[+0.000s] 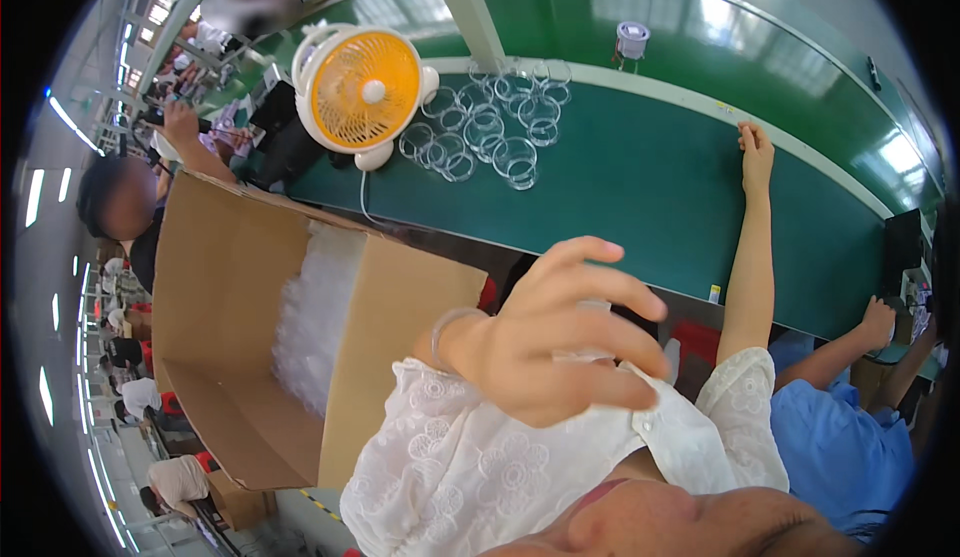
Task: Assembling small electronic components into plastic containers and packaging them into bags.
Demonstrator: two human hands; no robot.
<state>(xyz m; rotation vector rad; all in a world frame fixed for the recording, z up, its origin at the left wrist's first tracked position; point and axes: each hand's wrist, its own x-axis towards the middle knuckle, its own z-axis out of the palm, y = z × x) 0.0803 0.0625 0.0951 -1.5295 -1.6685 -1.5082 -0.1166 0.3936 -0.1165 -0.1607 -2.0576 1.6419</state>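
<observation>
My left hand (560, 332), with a bracelet at the wrist, is raised close to the camera above the table's near edge. Its fingers curl around a clear plastic piece (585, 356); only slivers show between them, so its full shape is hidden. My right arm stretches across the green table (640, 197). At the table's far rim, my right hand (756, 147) has its fingers bent together; whatever they may hold is too small to make out. Several clear rings (484, 129) lie in a loose group on the table, left of my right hand.
An open cardboard box (225, 287) stands at the left, with clear plastic pieces (318, 317) inside. A white and orange fan (365, 92) is behind it. A small white cylindrical device (632, 39) sits beyond the far rim. Co-workers sit on both sides, one in blue (840, 437).
</observation>
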